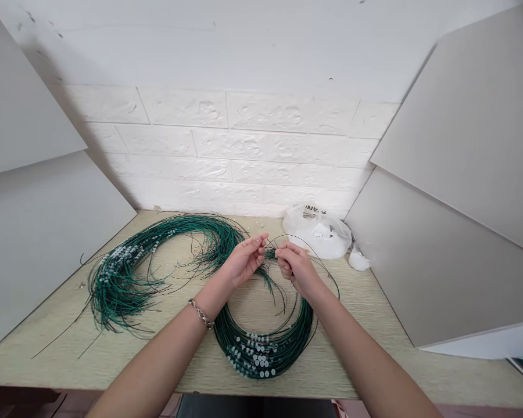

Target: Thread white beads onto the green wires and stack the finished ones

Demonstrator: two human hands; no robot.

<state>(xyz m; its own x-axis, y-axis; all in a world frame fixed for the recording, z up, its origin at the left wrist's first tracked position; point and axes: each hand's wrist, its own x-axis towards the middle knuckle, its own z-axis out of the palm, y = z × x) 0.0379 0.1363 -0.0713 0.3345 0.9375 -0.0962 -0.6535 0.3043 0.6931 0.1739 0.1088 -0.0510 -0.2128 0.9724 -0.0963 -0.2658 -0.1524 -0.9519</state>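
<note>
My left hand (246, 261) is closed in a pinch, thumb against index finger, at the end of a thin dark cord (305, 240). Beside it, my right hand (297, 268) has its fingers curled shut on the same cord, which arcs out to the right in a loop. What lies between the fingertips is too fine to see fully. Beneath both hands rests a round coil of green cords (303, 331), with small white beads (261, 354) threaded on its near side. Green cord ends hang between the hands.
A large loose bundle of green cords (200, 229) with white beads curves across the left of the wooden table (353, 348). At the back right lies a clear plastic bag (337, 244) of white bits, beside a smaller white bundle (359, 259). Grey panels (444, 244) flank both sides.
</note>
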